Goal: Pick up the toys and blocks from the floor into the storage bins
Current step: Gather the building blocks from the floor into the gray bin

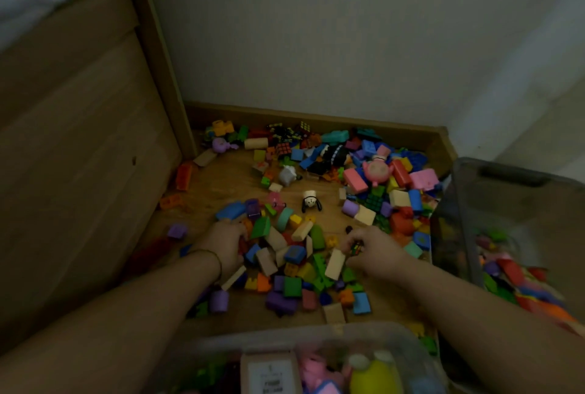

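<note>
Touching scattered blocks [297, 254], 2 hands [226, 243] [376, 254] lie near 2 bins [316, 332] [506, 203].

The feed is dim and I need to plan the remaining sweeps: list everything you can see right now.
blocks: many, mixed colours, scattered across the floor up to the far corner
pink toy: one, pink, on the pile at back right
dog figure: one, white and black, mid-floor
puzzle cubes: at least two, multicoloured, near the back skirting
right bin: one, clear, right edge, holds blocks
near bin: one, clear, bottom edge, holds toys
floor: wooden, brown
left hand: in the pile, thin band at the wrist, grip hidden
right hand: pinches a small multicoloured piece
</note>
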